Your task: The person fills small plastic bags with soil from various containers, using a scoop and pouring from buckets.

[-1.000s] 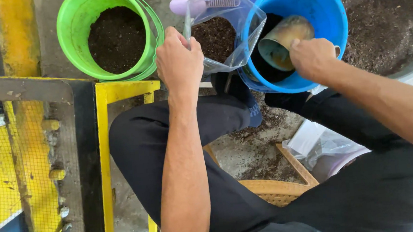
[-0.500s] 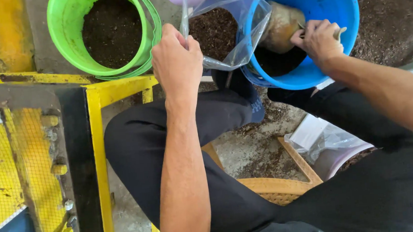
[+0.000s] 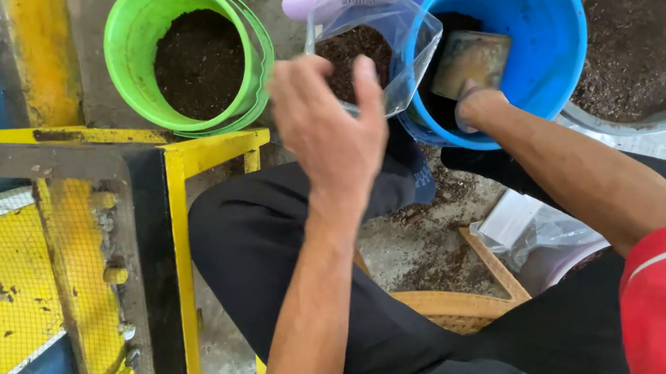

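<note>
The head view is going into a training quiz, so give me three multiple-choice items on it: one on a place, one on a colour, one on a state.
1. Where is the right hand?
A. Inside the blue bucket
B. On the yellow frame
C. Inside the green bucket

2. What colour is the bucket left of the clear plastic bag?
A. Red
B. Green
C. White

3. What state is the clear plastic bag in?
A. Flat and empty
C. Tied shut
B. Open at the top, partly filled with dark soil

Answers: 1 A, the right hand reaches down into the blue bucket with a scoop. 2 B, its wall is bright green. 3 B, the left hand holds its mouth open and soil shows inside.
</note>
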